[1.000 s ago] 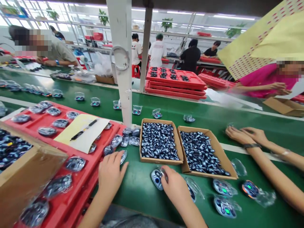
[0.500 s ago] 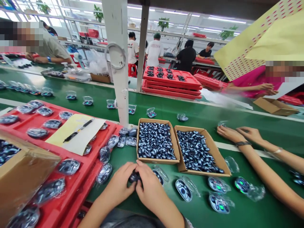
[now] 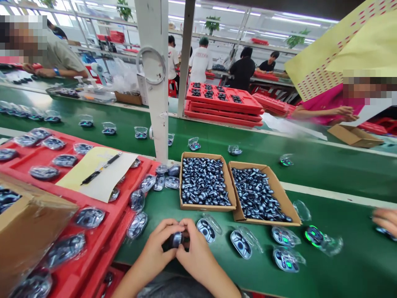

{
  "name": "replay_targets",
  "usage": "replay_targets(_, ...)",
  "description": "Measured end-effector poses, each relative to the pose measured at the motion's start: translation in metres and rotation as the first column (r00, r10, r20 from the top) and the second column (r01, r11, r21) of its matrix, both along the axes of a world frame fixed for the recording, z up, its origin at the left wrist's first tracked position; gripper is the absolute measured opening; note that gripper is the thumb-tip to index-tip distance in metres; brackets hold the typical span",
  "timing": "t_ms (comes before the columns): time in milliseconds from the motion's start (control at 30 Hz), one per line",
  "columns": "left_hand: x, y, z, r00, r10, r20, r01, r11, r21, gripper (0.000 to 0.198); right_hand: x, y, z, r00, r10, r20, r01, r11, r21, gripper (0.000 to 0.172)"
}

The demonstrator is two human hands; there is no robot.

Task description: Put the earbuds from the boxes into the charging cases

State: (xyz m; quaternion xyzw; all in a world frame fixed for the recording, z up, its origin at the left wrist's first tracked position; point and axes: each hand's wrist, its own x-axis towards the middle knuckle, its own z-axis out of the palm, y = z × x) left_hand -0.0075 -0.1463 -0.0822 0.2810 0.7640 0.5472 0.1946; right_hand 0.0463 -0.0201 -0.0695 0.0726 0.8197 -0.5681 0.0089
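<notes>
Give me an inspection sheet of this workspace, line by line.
Surface: green conveyor belt with a white stripe; red tray alongside at left.
Job's things: dark glossy item between the hands; two cardboard trays heaped with small glossy dark parts; oval cases in clear film on the belt.
Clutter: pen on a paper sheet on the red tray; cardboard box at lower left.
Hands: left hand and right hand both hold the item.
Cables: nothing seen.
Surroundings: white post; stacked red trays; co-worker's hand at right edge.
</notes>
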Motion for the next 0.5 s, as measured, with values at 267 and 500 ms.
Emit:
replay_targets(267,-0.005,-0.011,-0.005,0.935,-0.072,0.348,-0.026,0.963,0.268,0.029,-0.005,0.009,0.009,0.99,0.121,-0.079,-0.123,0.992,-0.02,0.04)
replay_targets(500,0.0,-0.003,-0.008,0.959,-0.023,0.284,-0.042,0.975,0.219,0.035,-0.004,0.009,0.01,0.993,0.117,-0.002,-0.117,0.992,0.056,0.045)
